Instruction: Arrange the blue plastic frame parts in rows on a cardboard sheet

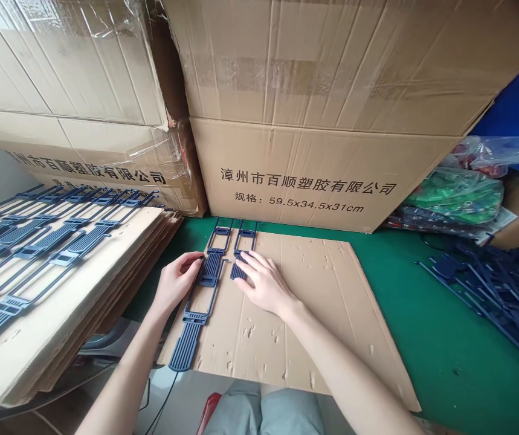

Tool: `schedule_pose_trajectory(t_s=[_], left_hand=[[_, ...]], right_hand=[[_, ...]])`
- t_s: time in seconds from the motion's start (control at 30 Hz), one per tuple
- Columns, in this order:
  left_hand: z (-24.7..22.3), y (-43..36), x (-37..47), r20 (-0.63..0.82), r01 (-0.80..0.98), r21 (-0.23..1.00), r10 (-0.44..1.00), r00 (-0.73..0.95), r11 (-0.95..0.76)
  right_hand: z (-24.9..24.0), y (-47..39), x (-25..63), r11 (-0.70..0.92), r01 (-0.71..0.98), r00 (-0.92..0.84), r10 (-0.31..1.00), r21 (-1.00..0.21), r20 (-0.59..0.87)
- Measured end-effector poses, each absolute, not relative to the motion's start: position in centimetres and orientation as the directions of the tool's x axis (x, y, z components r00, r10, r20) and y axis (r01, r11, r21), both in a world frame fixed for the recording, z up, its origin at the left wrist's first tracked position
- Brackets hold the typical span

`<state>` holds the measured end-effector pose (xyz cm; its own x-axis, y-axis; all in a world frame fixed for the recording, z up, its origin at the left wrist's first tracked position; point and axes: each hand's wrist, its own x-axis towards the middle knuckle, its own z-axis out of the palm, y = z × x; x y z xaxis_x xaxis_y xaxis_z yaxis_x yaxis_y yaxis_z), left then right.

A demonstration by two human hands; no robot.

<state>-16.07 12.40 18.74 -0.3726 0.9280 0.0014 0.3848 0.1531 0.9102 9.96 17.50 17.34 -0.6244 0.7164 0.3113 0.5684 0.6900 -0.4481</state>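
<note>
The right hand [263,283] lies palm down with its fingers spread flat, the fingertips [246,258] pressing on the ribbed end of a dark blue plastic piece [243,244], gripping nothing; the left hand [178,281] curls loosely at about nine o'clock from it, its fingertips touching the side of the neighbouring long blue piece [201,302] without closing round it. To do this laying-out well, in my judgement, both hands should keep the pieces flat and slide them until their long edges run parallel and just beside each other, top ends level, with light pressure so the thin frames do not bow or ride over one another. The pieces are slim, dark navy mouldings: an open rectangular frame joined to a ribbed paddle, linked end to end, and probably springy. They lie on a worn cardboard sheet [313,314] over a green table [440,338], near the sheet's twelve o'clock edge. Toward nine o'clock a stack of cardboard sheets [105,290] carries rows of the same pieces [37,241] already set side by side. At three o'clock a loose heap of blue pieces [499,290] lies well apart. Large printed cartons [313,163] stand at twelve o'clock, with bagged green goods [458,193] at about two o'clock
</note>
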Motion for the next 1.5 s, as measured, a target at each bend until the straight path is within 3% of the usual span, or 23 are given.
schedule_pose_trajectory(t_s=[0.8,1.2,1.37,1.5], left_hand=[[18.7,12.4,-16.0,0.003,0.373,0.917,0.931,-0.365,0.143],[17.8,12.9,-16.6,0.034,0.414,0.899,0.922,-0.385,0.140],[17.9,12.9,-16.5,0.040,0.420,0.898,0.922,-0.385,0.136],[18.3,13.0,-16.4,0.030,0.404,0.904,0.923,-0.383,0.139]], right_hand=[[17.3,17.5,10.0,0.700,0.562,-0.625,0.708,-0.441,0.329],[16.3,17.9,10.0,0.725,0.507,-0.572,0.688,-0.466,0.447],[16.6,18.1,10.2,0.715,0.437,-0.441,0.700,-0.546,0.563],[17.2,18.4,10.6,0.627,0.401,-0.296,0.778,-0.668,0.554]])
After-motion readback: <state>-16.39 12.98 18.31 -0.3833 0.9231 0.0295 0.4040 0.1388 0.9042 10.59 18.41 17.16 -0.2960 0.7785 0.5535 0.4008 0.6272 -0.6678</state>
